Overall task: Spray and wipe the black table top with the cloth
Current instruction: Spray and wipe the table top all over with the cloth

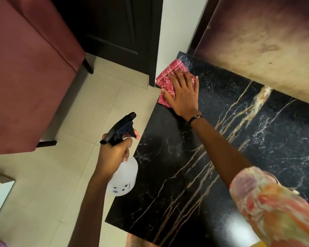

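Observation:
The black marble table top (194, 166) with gold and white veins fills the lower right. A folded red checked cloth (168, 79) lies on its far left corner, partly hanging over the edge. My right hand (184, 93) lies flat on the cloth, fingers spread, pressing it onto the table. My left hand (114, 150) is closed around the neck of a clear spray bottle (123, 177) with a black trigger head (121, 129), held over the floor just left of the table edge.
A dusty-red upholstered chair (25, 77) stands at the left on the cream tiled floor (64, 175). A dark door (114, 29) and a white wall corner (175, 36) lie beyond the table. A beige and purple panel (266, 41) rises along the table's far side.

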The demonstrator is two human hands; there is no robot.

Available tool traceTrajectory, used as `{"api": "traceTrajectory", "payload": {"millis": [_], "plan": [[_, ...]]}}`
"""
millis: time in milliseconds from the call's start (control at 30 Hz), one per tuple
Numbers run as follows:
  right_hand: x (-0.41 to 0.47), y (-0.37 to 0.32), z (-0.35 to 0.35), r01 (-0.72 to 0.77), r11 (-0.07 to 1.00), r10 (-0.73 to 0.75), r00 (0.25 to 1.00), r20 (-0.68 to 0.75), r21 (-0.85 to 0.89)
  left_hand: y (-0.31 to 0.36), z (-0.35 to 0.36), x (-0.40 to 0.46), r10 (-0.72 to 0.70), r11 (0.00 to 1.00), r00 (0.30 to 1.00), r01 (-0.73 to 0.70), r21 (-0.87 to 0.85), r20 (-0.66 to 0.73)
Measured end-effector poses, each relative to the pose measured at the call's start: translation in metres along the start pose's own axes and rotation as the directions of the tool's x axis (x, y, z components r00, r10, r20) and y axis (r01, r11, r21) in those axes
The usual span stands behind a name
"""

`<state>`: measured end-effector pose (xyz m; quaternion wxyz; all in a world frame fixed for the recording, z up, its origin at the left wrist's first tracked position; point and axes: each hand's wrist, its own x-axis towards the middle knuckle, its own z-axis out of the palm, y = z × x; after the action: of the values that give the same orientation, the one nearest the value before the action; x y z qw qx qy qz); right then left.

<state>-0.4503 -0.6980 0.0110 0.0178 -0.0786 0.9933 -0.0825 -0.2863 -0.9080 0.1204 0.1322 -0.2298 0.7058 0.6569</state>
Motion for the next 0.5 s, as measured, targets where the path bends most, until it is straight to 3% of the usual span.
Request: {"api": "traceTrajectory", "payload": {"millis": [167, 267, 500], "plan": [[-0.065, -0.008, 0.009, 0.156, 0.987, -0.157, 0.988, -0.013, -0.029, 0.003, 0.015, 0.017, 0.037, 0.999, 0.998, -0.037, -0.014, 0.048], [-0.055, 0.001, 0.011, 0.198, 0.98, -0.198, 0.98, -0.016, -0.023, 0.008, 0.025, 0.024, 0.051, 0.999, 0.997, -0.05, -0.014, 0.058], [0.058, 0.034, 0.0, 0.007, 1.0, -0.006, 0.999, -0.036, 0.008, 0.012, 0.034, 0.029, 0.035, 0.999, 0.999, -0.034, -0.015, 0.032]]}}
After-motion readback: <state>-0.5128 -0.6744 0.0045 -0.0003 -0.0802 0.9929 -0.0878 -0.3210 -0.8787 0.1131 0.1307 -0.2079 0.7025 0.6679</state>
